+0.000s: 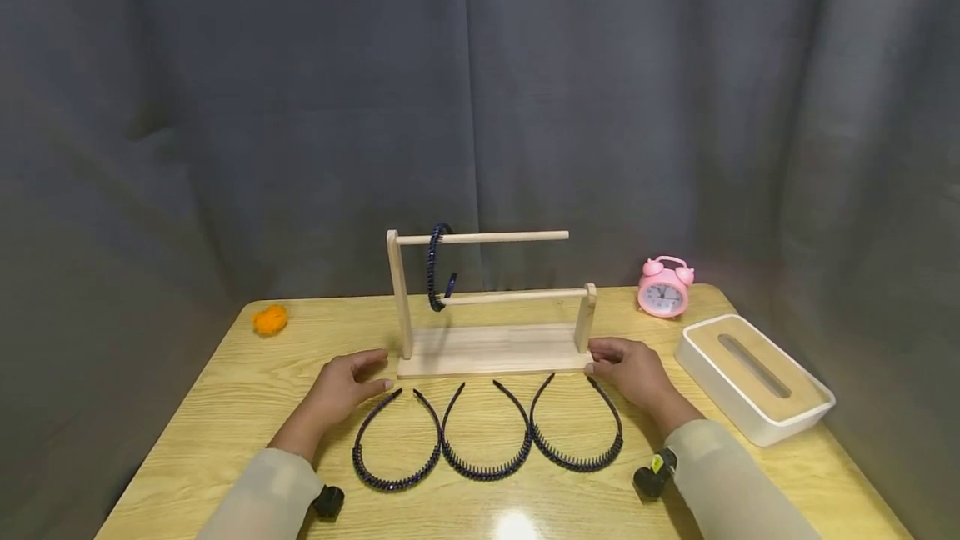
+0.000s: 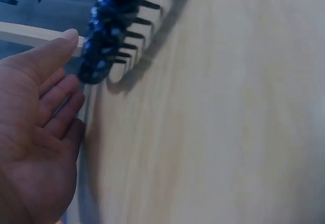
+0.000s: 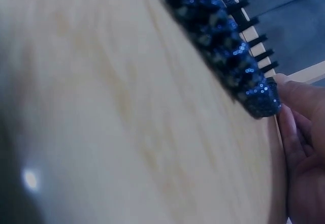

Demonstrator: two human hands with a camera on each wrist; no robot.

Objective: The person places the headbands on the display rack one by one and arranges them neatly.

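Observation:
A wooden stand [image 1: 491, 348] with two horizontal rods stands at the table's back middle. One dark headband [image 1: 432, 269] hangs on its upper rod towards the left. Three toothed headbands lie in a row before the base: left [image 1: 390, 485], middle [image 1: 487, 473] and right [image 1: 581, 465]. The left hand [image 1: 341, 390], also in the left wrist view [image 2: 38, 117], is beside the base's left end, fingers loosely bent and holding nothing. At the base's right end, the right hand [image 1: 633, 373] has its fingertips at the edge; the headband [image 3: 218, 41] partly hides contact in the right wrist view.
An orange fluffy object [image 1: 270, 320] lies at the table's back left. At the back right is a pink alarm clock [image 1: 663, 292], with a white tissue box [image 1: 750, 390] with a wooden top in front of it. Grey curtains hang behind the table [image 1: 187, 432].

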